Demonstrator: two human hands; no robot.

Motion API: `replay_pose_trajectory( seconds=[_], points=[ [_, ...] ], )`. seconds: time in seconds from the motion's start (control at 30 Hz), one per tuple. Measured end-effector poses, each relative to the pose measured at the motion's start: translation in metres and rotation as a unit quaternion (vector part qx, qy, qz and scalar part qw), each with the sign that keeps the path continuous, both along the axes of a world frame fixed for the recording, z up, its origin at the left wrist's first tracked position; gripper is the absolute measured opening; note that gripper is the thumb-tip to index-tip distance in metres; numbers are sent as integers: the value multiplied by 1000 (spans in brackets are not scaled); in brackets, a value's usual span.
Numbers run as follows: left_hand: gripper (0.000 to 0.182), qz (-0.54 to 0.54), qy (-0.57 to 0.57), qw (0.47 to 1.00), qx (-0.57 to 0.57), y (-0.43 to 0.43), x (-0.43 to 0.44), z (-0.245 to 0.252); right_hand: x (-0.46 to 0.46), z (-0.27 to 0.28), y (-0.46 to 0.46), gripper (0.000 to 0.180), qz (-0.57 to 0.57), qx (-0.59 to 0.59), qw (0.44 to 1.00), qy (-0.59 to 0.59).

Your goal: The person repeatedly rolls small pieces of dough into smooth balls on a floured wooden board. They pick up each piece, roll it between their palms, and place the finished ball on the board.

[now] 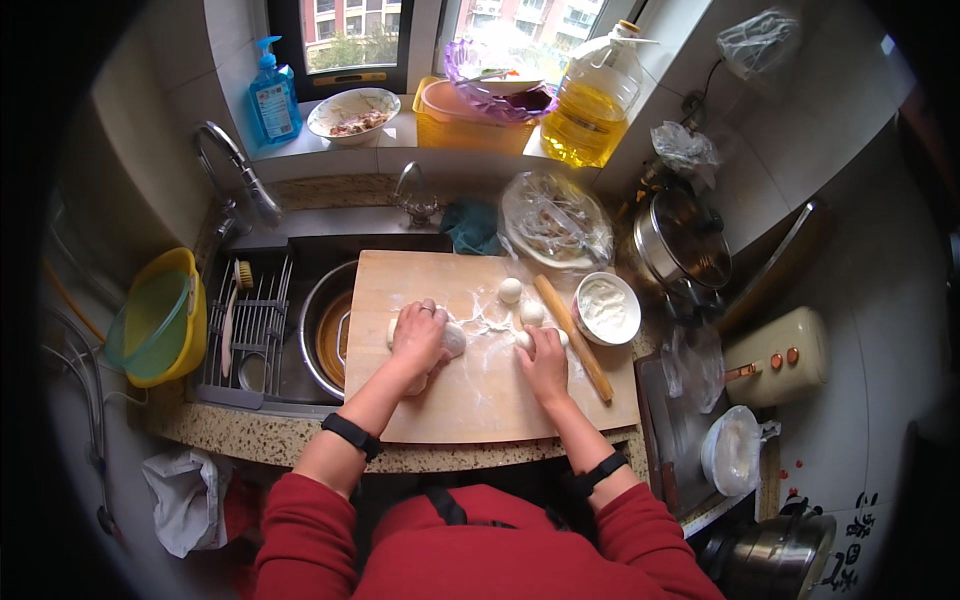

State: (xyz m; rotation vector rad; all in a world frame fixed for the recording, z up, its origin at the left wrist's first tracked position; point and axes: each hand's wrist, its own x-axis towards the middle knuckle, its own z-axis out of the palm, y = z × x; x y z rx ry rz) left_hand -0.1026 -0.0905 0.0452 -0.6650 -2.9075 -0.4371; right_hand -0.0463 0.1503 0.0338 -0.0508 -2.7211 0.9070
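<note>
On a floured wooden board (pixel 480 409), my left hand (pixel 420 334) is curled over a lump of dough (pixel 454 340). Pale dough also shows at the hand's left side; whether it is the same piece is hidden. My right hand (pixel 546 367) is farther right, thumb and fingertips around a small dough ball (pixel 524 340). Two more dough balls, one round (pixel 510 290) and one beside the fingers (pixel 532 313), lie just beyond it. Part of another shows right of the fingertips. A wooden rolling pin (pixel 574 337) lies slanted there, next to a bowl of flour (pixel 606 307).
Left of the board are a sink with a metal basin (pixel 307 337) and a drying rack (pixel 259 330) holding a brush. Behind stands a plastic-covered dish (pixel 555 221). An oil jug (pixel 589 112) is on the sill. A lidded pot (pixel 679 236) stands at right.
</note>
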Motion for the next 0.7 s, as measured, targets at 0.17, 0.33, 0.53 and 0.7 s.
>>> replay_pose_trajectory(
  seconds=[0.17,0.33,0.53,0.7],
  points=[
    [20,-51,-38,997,49,8,32,1,-33,0,-31,42,98,2,994,40],
    [16,-40,-37,986,158,14,72,4,-78,-3,-54,34,155,90,984,-5],
    [22,15,-109,973,204,11,90,0,-111,-6,-63,29,100,182,978,-2],
    [28,36,-151,959,238,6,95,0,-102,0,-52,20,266,173,948,-7]
  ],
)
